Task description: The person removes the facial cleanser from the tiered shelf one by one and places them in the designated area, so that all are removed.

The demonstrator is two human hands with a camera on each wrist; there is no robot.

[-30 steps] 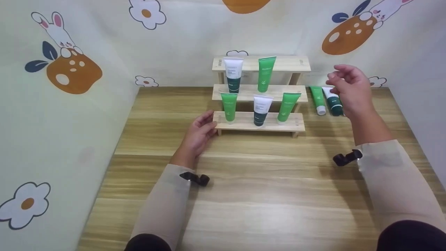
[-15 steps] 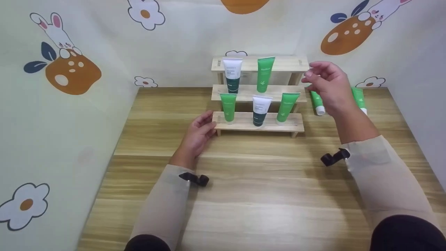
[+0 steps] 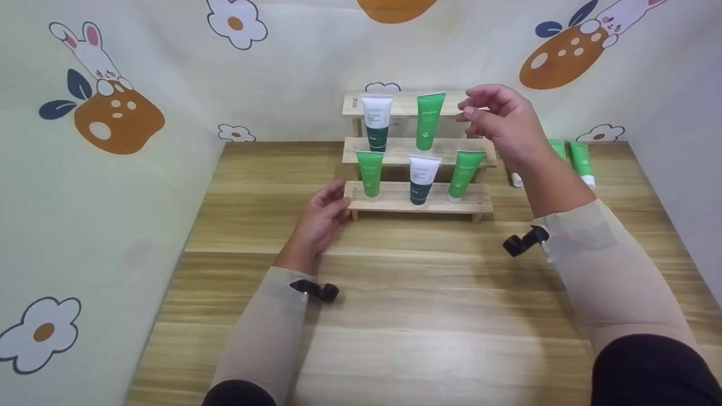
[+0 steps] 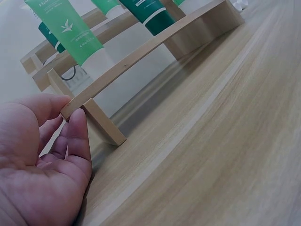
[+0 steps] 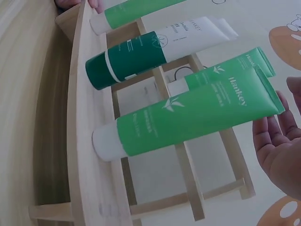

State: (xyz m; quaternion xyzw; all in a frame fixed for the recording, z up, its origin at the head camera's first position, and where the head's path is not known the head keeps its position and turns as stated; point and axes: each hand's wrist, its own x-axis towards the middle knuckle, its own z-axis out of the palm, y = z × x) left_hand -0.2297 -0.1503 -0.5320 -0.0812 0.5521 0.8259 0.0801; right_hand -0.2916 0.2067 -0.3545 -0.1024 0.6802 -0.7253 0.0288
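Observation:
A three-tier wooden display stand [image 3: 389, 202] stands against the back. My left hand [image 3: 321, 220] pinches the left end of its lowest board; the left wrist view shows thumb and finger at the board's corner [image 4: 75, 104]. On the lowest tier stand a green tube [image 3: 370, 173], a white-and-dark-green tube [image 3: 423, 179] and another green tube [image 3: 467, 173]. The middle tier bears a white-and-dark-green tube [image 3: 377, 121] and a green tube [image 3: 430, 120]. Right of that green tube hovers my right hand [image 3: 502, 124], fingers loosely bent, with nothing visible in them.
More green tubes [image 3: 581, 163] lie on the wooden table [image 3: 423, 293] right of the stand, partly hidden by my right forearm. A patterned cloth backdrop [image 3: 304, 79] rises close behind the stand. Black wrist cameras [image 3: 316, 290] protrude from both sleeves.
My right hand has moved left from above the lying tubes to the right part of the stand. My left hand stays on the lowest board, and the standing tubes have not moved.

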